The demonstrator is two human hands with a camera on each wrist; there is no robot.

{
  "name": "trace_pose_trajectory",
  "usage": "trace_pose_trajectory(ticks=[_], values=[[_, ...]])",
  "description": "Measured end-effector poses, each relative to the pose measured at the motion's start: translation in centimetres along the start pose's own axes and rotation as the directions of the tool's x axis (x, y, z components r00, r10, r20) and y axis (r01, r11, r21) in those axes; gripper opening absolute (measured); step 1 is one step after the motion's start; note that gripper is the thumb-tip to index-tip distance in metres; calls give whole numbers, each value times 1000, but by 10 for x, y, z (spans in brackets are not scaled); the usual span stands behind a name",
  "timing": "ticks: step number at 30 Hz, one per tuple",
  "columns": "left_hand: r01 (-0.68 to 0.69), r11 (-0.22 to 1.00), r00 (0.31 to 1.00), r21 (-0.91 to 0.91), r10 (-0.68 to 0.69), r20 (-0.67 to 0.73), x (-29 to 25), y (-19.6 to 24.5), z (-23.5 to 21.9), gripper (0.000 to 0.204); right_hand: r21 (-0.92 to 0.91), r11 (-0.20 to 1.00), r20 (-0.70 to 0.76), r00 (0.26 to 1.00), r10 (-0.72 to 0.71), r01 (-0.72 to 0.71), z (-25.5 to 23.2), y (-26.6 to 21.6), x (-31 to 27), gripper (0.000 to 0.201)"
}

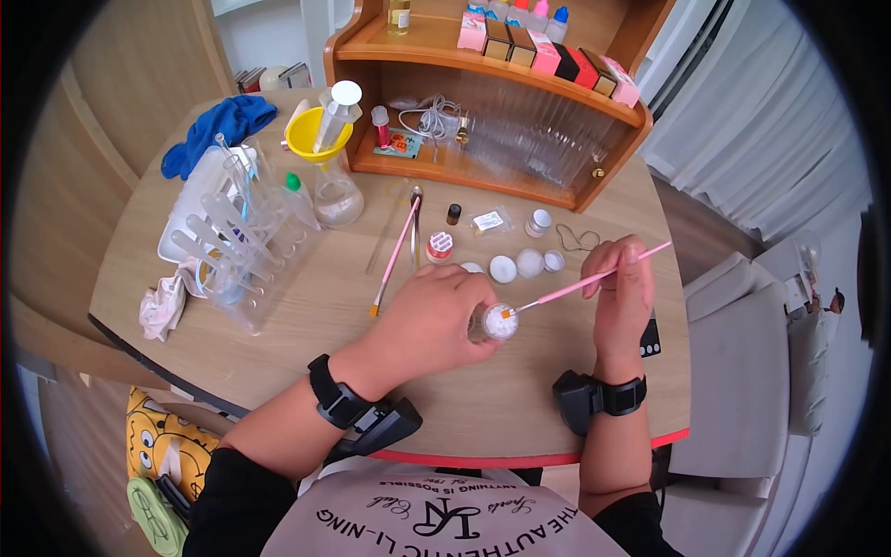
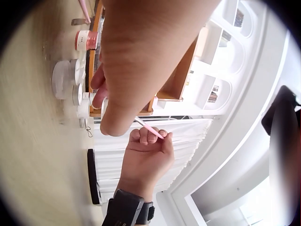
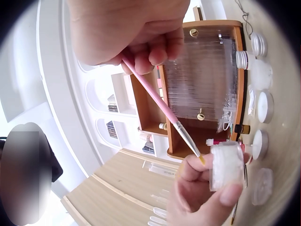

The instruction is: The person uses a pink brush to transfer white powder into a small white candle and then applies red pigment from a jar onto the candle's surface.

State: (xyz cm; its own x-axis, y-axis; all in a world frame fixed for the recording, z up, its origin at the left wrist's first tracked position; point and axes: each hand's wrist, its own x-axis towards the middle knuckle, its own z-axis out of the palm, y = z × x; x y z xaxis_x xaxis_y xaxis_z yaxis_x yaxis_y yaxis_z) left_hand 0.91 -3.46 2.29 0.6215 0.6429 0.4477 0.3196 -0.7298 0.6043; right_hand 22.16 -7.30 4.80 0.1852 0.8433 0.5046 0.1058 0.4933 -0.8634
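Note:
My left hand (image 1: 418,320) grips a small clear jar (image 3: 227,165) of white stuff between thumb and fingers, its mouth tilted toward me. In my right hand (image 1: 620,292) is a slim paintbrush with a pink handle (image 1: 580,282), pinched near its upper part. The brush's orange bristles (image 1: 507,315) overlap the jar's mouth in the head view. Seen from the right wrist, the bristle tip (image 3: 202,160) is right beside the jar's rim. Past the jar lie white round lids (image 1: 502,269) and a small jar with a red-and-white top (image 1: 440,246).
A second pink brush (image 1: 396,260) lies left of the jars. Behind stand a dark little bottle (image 1: 454,214) and a silver-lidded jar (image 1: 538,222). The tube rack (image 1: 251,288) and a flask with yellow funnel (image 1: 316,139) occupy the left; a wooden cabinet (image 1: 445,162) stands at the back.

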Motion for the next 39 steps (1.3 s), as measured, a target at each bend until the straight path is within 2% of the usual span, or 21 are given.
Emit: trace_pose_trajectory(ticks=[7, 13, 16, 19, 21, 24, 27, 31, 33, 36, 39], values=[[-45, 998, 999, -36, 44, -23, 0, -2, -3, 29, 10, 999, 30, 999, 40, -40, 9, -2, -2, 34], [-36, 998, 999, -48, 36, -6, 0, -2, -3, 31, 63, 997, 3, 999, -40, 39, -1, -5, 2, 34], [-43, 998, 999, -49, 43, -4, 0, 0, -3, 31, 62, 997, 54, 997, -48, 44, 6, -5, 0, 33], [-34, 997, 999, -73, 34, 0, 1, 0, -4, 30, -39, 998, 48, 998, -48, 50, 7, -5, -1, 33], [-24, 997, 1000, -74, 25, 8, 0, 0, -5, 30, -11, 998, 11, 998, -69, 69, 1, -6, 1, 34], [-19, 995, 1000, -96, 20, 12, 1, 0, -5, 31, 36, 995, 34, 995, -90, 89, -1, -5, 2, 33], [-25, 994, 1000, -108, 26, 11, 1, -1, -5, 30, -31, 996, 68, 995, -76, 78, 7, -6, -1, 33], [-10, 993, 1000, -116, 12, 19, 1, -2, -6, 30, -16, 994, 48, 993, -112, 112, 0, -4, 1, 33], [5, 992, 1000, -127, -2, 27, 1, -3, -5, 30, 57, 991, 44, 991, -126, 123, -4, -3, 2, 33], [7, 990, 1000, -143, -4, 24, 1, -3, -5, 29, 18, 995, 107, 989, -100, 99, 4, -4, -1, 33], [6, 988, 1000, -154, -4, 14, 2, -4, -4, 29, -11, 996, 96, 991, -91, 92, 4, -4, -2, 33]])
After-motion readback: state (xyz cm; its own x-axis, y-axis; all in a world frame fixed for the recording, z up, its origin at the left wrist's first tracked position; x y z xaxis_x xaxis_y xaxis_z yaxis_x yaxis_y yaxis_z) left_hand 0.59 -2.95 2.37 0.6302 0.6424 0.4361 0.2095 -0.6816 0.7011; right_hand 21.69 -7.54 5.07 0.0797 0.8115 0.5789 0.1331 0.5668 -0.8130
